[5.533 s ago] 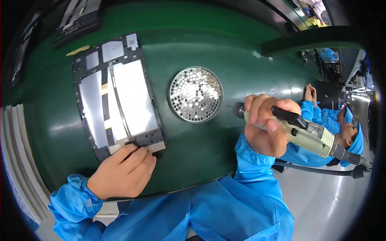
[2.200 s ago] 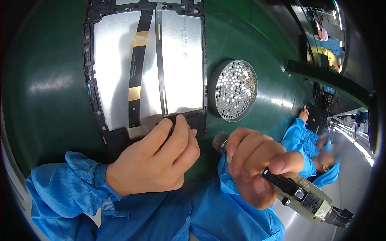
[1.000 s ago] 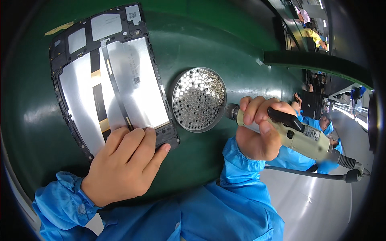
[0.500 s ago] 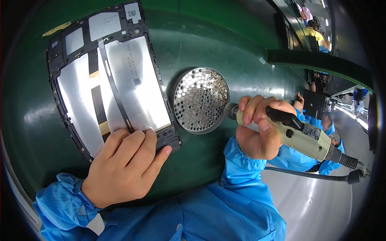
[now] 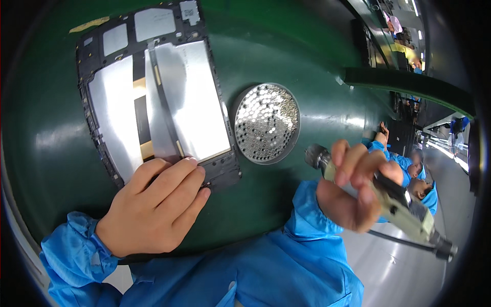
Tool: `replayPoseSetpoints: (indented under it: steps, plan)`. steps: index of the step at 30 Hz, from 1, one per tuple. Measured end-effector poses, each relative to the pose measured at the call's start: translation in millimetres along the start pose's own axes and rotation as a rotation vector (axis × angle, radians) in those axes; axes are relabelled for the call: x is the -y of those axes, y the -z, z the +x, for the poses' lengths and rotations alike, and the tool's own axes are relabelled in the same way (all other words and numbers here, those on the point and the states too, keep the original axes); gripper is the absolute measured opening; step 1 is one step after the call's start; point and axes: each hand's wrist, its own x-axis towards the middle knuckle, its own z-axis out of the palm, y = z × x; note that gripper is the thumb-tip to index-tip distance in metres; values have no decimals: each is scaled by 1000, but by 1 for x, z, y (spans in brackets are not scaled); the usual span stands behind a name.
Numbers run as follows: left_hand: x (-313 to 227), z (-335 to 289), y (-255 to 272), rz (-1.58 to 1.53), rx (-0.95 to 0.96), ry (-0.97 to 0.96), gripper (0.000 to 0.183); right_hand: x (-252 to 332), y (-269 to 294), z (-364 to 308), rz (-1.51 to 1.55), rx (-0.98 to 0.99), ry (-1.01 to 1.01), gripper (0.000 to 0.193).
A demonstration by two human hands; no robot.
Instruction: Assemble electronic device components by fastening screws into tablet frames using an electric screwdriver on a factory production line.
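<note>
The tablet (image 5: 199, 102) lies at the left of the green table (image 5: 266, 207), silvery back facing up, its near end under your left hand (image 5: 153, 210). You have that hand palm down, fingers bent and close together with their tips on the near edge, which probably keeps the tablet from sliding; whether they pinch anything beneath cannot be told.

Your right hand (image 5: 355, 187) is wrapped around a power screwdriver (image 5: 401, 212), fingers closed about its body, though blurred. You hold it apart from the tablet, nose toward the far left, so the metal back seems safe from a knock. A dark cable (image 5: 401, 240) runs on the right near the tool's back end, out of the tablet's way.

Farther out, the round dish (image 5: 247, 148) sits close by the tablet's right side, between it and your tool, seemingly for easy reach. Small screws (image 5: 289, 112) are heaped toward its far right. A yellow strip (image 5: 89, 24) lies by the tablet's far left corner.
</note>
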Motion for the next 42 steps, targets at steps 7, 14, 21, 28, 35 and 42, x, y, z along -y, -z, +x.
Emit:
replayPoseSetpoints:
  steps: [7,14,21,28,35,42]
  plan:
    - [2,-8,-15,-83,-141,1,22,9,-55,-18,87,301,-94,29]
    - [2,-11,-11,-123,-178,39,20,0,-73,-21,88,392,-127,30]
    - [4,-11,-10,-112,-177,21,19,-4,-81,-25,103,348,-118,31]
    - [1,-10,-14,-154,-176,77,17,-4,-79,-24,38,407,-141,30]
    - [-2,-6,-14,-173,-176,115,14,-9,-75,-23,63,419,-143,30]
    - [-13,4,-23,-64,-294,96,19,-3,-55,-21,122,336,-113,30]
